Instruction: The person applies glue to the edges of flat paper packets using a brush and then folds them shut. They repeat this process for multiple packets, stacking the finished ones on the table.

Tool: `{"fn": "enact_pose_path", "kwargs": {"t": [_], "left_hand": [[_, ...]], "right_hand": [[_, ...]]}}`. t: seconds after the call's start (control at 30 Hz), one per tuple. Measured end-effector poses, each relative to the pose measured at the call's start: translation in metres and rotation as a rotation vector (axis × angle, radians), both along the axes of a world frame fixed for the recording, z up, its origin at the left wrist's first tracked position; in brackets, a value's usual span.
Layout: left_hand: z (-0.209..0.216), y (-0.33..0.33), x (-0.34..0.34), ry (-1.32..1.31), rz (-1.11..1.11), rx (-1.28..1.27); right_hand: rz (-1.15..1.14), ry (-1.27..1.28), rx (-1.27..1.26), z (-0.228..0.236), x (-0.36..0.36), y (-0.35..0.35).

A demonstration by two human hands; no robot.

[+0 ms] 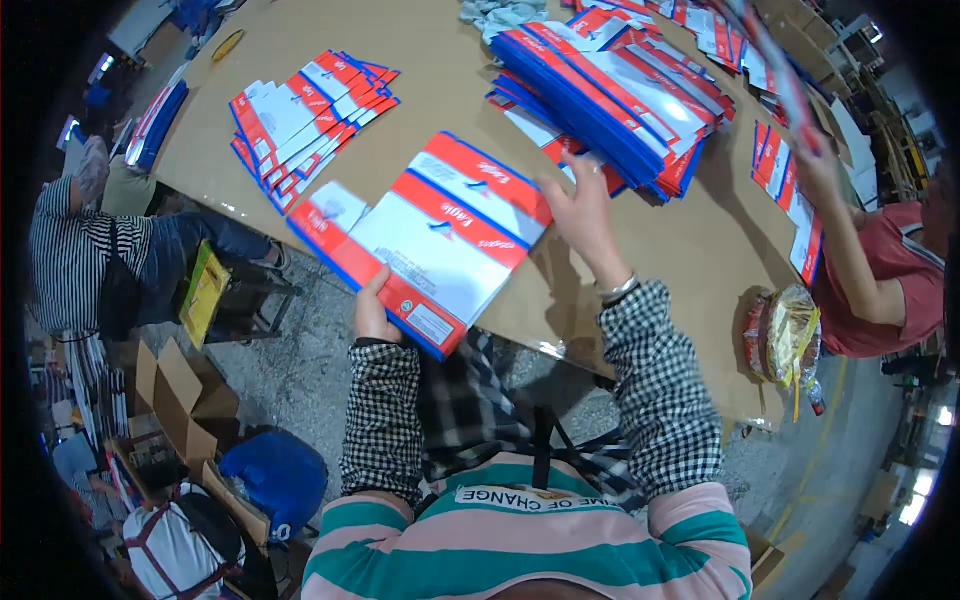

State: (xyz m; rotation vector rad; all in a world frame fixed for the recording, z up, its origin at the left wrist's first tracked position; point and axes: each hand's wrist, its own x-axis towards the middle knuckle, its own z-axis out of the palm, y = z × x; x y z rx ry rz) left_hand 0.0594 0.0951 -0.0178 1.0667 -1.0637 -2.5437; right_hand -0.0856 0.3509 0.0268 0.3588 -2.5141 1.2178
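A flat red, white and blue printed packet lies tilted at the table's near edge, its near corner jutting over the edge. My left hand grips that corner, thumb on top and fingers underneath. Beneath the packet's left side another piece sticks out. My right hand hovers by the packet's right corner, thumb and fingers apart with nothing visible between them. Just beyond that hand rises a thick pile of similar packets, blue edges showing. A smaller fanned pile sits to the left.
The brown table carries more packets on the right. A co-worker in a red shirt there raises a blurred flat piece. A clear bag with yellow contents rests near the right edge. Left stand a stool and cardboard boxes.
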Motion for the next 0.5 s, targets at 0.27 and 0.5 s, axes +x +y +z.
{"fn": "enact_pose_path", "kwargs": {"t": [0.27,0.5], "left_hand": [[-0.011,0.001,-0.036,-0.052,0.09,-0.075],[0.024,0.0,-0.028,-0.247,-0.332,-0.226]], "right_hand": [[-0.23,-0.675,-0.712,-0.057,0.041,0.072],[-0.18,-0.706,-1.271,-0.01,0.009,0.086]]}}
